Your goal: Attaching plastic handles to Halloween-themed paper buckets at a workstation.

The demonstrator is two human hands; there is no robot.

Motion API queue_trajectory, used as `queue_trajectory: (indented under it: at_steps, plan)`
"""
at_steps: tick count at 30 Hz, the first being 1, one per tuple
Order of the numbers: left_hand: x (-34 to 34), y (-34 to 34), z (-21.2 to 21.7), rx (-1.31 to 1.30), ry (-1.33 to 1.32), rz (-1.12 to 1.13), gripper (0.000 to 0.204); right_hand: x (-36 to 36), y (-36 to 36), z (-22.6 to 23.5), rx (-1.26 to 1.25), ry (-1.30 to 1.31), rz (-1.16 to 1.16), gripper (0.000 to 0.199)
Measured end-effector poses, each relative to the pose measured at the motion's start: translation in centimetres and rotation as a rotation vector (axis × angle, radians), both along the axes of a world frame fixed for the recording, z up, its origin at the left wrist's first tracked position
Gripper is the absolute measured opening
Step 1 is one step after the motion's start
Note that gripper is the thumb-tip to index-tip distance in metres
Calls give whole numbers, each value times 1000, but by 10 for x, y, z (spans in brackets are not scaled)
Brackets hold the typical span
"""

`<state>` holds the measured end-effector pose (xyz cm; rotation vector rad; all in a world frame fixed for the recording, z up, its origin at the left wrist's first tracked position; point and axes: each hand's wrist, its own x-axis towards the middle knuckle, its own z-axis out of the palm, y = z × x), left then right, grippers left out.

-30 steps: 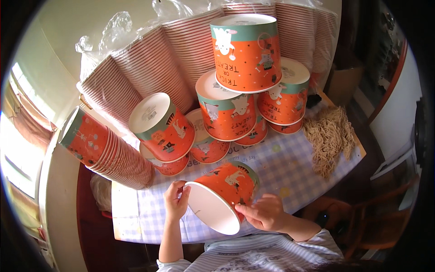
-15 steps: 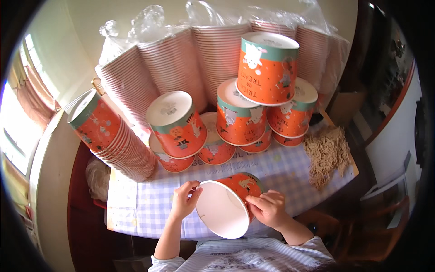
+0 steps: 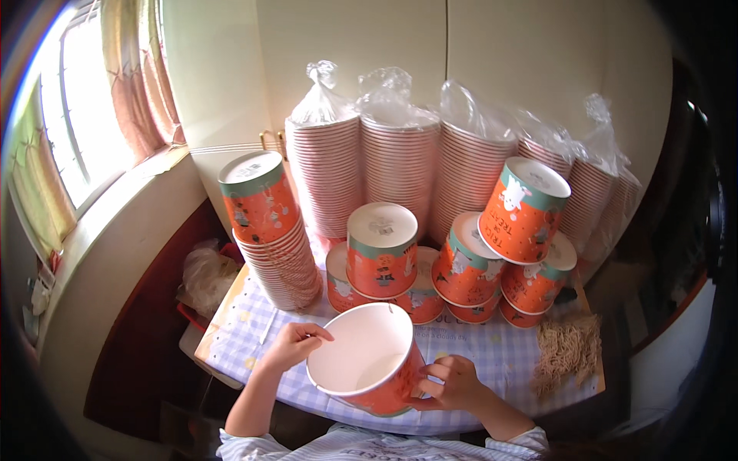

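Observation:
An orange paper bucket [image 3: 403, 382] with a white inside is held over the near part of the table, its wide mouth tipped up toward me. My left hand [image 3: 296, 343] pinches its rim on the left, fingertips over the edge. On the right, the bent fingers and thumb of my right hand [image 3: 452, 384] press against the outer wall; whether a cord lies between them is hidden. A small dark mark, perhaps a cord end, shows at the far rim. Just beyond stand several upside-down orange buckets [image 3: 382, 265] with green bands, some stacked on others.
Leaning at the left is a tall stack of nested buckets [image 3: 277, 265]. Bagged stacks [image 3: 327, 177] line the back. A bundle of beige cords [image 3: 569, 353] lies at the right edge of the blue checked tablecloth [image 3: 246, 326]. A plastic bag [image 3: 207, 269] sits beyond the left edge.
The bucket has turned from lying sideways to mouth upward. My left hand has shifted along its rim, and my right hand sits lower on its wall. The view has lifted and swung.

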<state>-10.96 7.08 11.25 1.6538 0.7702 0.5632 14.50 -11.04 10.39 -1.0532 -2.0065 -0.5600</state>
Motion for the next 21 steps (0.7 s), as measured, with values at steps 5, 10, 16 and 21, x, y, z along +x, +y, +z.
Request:
queue_trajectory:
  at_steps: [5, 10, 16, 21]
  plan:
    - [-25, 18, 39, 19, 87, -71, 15, -4, 49, 47, -69, -52, 174, 40]
    - [-33, 30, 83, -223, -139, -48, 18, 3, 117, 60, -139, 284, 430, 13]
    - [-61, 70, 96, 390, -321, -90, 23, -13, 195, 92, -582, 839, 528, 30]
    - [-62, 110, 129, 141, -512, 202, 16, -44, 258, 137, -939, 1240, 795, 26]
